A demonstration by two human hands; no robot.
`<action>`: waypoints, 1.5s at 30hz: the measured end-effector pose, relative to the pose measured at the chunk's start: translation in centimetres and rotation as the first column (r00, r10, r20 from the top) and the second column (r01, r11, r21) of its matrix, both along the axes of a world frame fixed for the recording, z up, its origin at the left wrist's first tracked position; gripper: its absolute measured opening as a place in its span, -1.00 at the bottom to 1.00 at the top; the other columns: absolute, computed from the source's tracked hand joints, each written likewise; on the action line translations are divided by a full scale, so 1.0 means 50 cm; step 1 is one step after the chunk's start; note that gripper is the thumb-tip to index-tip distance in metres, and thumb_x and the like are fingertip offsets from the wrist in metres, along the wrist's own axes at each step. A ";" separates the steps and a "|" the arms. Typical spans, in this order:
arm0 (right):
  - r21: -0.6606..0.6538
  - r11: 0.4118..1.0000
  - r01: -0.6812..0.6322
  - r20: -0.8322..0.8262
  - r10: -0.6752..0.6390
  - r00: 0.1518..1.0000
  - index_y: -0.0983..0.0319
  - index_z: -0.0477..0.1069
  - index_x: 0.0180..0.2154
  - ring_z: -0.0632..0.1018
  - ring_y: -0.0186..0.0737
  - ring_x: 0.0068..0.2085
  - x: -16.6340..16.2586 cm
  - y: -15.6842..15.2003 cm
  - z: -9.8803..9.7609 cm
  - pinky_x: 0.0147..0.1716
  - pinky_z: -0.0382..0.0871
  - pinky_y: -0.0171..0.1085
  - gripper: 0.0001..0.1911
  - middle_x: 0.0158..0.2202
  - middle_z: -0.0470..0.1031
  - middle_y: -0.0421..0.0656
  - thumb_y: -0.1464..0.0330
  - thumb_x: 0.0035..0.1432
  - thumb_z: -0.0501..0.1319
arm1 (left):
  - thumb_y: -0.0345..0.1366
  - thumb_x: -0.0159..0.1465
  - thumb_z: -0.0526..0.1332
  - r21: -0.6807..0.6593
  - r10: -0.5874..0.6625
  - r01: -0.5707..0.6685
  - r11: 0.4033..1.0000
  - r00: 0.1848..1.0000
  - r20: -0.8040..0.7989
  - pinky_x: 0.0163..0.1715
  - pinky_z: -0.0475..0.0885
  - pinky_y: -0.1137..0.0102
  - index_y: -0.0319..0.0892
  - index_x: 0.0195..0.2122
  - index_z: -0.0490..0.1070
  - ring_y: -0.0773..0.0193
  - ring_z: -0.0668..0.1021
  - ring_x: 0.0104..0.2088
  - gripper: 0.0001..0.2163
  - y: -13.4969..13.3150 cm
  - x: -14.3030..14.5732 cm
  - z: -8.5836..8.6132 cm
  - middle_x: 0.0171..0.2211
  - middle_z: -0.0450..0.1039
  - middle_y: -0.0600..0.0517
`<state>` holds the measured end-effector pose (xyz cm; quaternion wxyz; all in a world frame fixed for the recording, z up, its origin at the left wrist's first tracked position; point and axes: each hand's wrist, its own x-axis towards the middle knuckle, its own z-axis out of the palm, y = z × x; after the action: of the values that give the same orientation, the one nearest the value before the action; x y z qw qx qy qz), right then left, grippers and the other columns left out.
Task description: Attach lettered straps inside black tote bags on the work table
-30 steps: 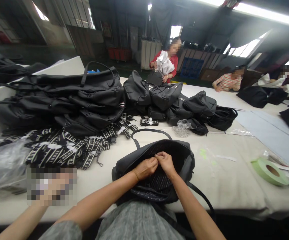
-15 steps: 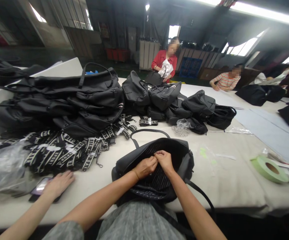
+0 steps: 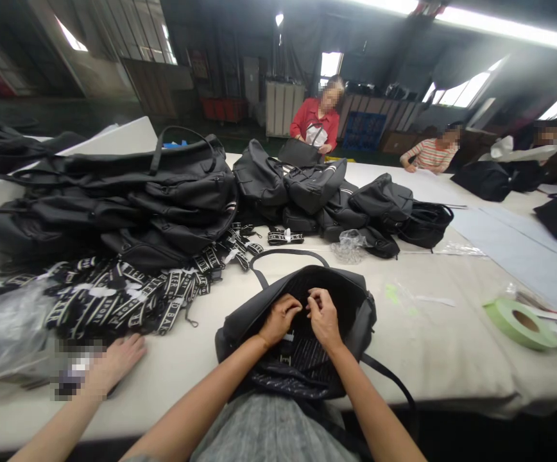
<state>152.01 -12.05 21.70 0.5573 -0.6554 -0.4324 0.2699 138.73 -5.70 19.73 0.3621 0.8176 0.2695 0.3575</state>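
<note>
A black bag (image 3: 355, 308) lies open at the near table edge, its striped lining showing and its handle (image 3: 288, 253) arched behind it. Both my hands are inside the opening. My left hand (image 3: 278, 319) has its fingers curled down onto the lining. My right hand (image 3: 323, 316) sits right beside it, fingers also bent and pinching the lining. A small white label (image 3: 287, 337) shows just below my left hand. The bag's shoulder strap (image 3: 394, 382) trails off the table at the right.
A pile of black bags (image 3: 163, 192) and lettered straps (image 3: 129, 295) fills the left. More bags (image 3: 336, 199) lie behind. Another person's hand (image 3: 115, 362) rests near a crumpled plastic bag (image 3: 9, 327). A green tape roll (image 3: 522, 324) sits right. People (image 3: 314, 122) work at the far side.
My hands, pinched together at the bag's upper rim before, have parted slightly and dropped lower into the opening. The other person's hand at left stayed about where it was.
</note>
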 end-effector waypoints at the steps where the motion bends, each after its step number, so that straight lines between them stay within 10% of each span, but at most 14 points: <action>1: 0.020 1.000 -0.001 -0.115 0.003 0.993 0.20 0.23 -0.23 0.51 -0.28 -0.42 0.002 -0.004 0.004 -0.49 0.45 -0.30 -0.72 -0.20 0.46 -0.08 0.11 0.23 0.09 | -0.36 0.35 0.08 -0.054 0.009 -0.008 0.998 1.000 0.023 -0.19 0.44 0.35 -0.20 -0.34 0.42 0.25 0.50 -0.27 -0.83 -0.003 -0.001 0.004 -0.34 0.42 0.00; 9: 0.115 0.987 -0.109 -0.399 0.147 0.905 0.18 0.16 -0.23 0.57 -0.24 -0.43 0.012 -0.050 0.028 -0.47 0.50 -0.30 -0.65 -0.35 0.52 -0.14 0.06 0.22 0.17 | -0.18 0.30 0.16 -0.410 0.076 -0.029 0.912 0.992 0.101 -0.05 0.42 0.25 -0.14 -0.28 0.46 0.18 0.51 -0.15 -0.83 -0.054 -0.023 0.024 -0.20 0.48 -0.01; 20: 0.075 0.972 -0.223 0.172 0.208 0.963 0.20 0.52 -0.32 0.53 -0.18 -0.29 -0.002 -0.097 0.063 -0.23 0.40 -0.24 -0.84 -0.34 0.52 -0.13 0.29 0.23 0.20 | -0.03 0.29 0.16 -0.586 0.075 -0.017 0.810 0.994 0.075 -0.04 0.47 0.22 -0.17 -0.15 0.45 0.16 0.58 -0.19 -0.68 -0.068 -0.053 0.049 -0.25 0.55 -0.02; 27: 0.016 0.973 -0.232 0.177 0.225 0.958 0.17 0.54 -0.27 0.54 -0.20 -0.34 0.004 -0.097 0.047 -0.29 0.40 -0.26 -0.85 -0.36 0.52 -0.17 0.31 0.25 0.20 | -0.13 0.34 0.16 -0.306 0.015 -0.030 0.951 0.998 -0.054 -0.09 0.49 0.15 -0.20 -0.06 0.41 0.17 0.53 -0.13 -0.73 -0.056 -0.091 0.030 -0.08 0.46 -0.09; 32: 0.035 0.974 -0.224 0.334 0.200 0.921 0.19 0.50 -0.30 0.51 -0.21 -0.30 -0.002 -0.099 0.052 -0.23 0.35 -0.25 -0.84 -0.35 0.50 -0.15 0.37 0.28 0.14 | -0.15 0.37 0.11 0.037 0.027 -0.023 0.999 0.992 -0.123 -0.17 0.50 0.22 -0.16 -0.03 0.39 0.20 0.51 -0.17 -0.74 -0.020 -0.321 0.039 -0.07 0.42 -0.08; 38: 0.029 0.984 -0.178 0.274 0.164 0.948 0.19 0.48 -0.37 0.48 -0.24 -0.39 -0.004 -0.101 0.060 -0.34 0.32 -0.29 -0.86 -0.41 0.48 -0.18 0.37 0.22 0.19 | -0.09 0.43 -0.13 0.473 0.124 -0.054 0.879 0.985 -0.119 -0.65 0.09 0.39 0.09 -0.27 0.44 0.20 0.27 -0.54 -0.65 0.069 -0.627 0.007 -0.57 0.24 0.07; 45: 0.019 0.987 -0.159 0.121 0.156 0.980 0.21 0.48 -0.39 0.48 -0.26 -0.42 -0.008 -0.095 0.056 -0.42 0.33 -0.32 -0.87 -0.43 0.48 -0.18 0.35 0.18 0.19 | -0.20 0.42 -0.22 0.664 0.250 -0.058 0.745 0.948 -0.199 -0.63 -0.14 0.39 0.05 -0.33 0.39 0.15 0.23 -0.53 -0.60 0.094 -0.728 -0.086 -0.58 0.22 0.04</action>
<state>151.62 -16.79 24.50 0.5168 -0.6260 -0.5191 0.2675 102.31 -0.99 15.44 -0.0163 0.9081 0.2433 0.3404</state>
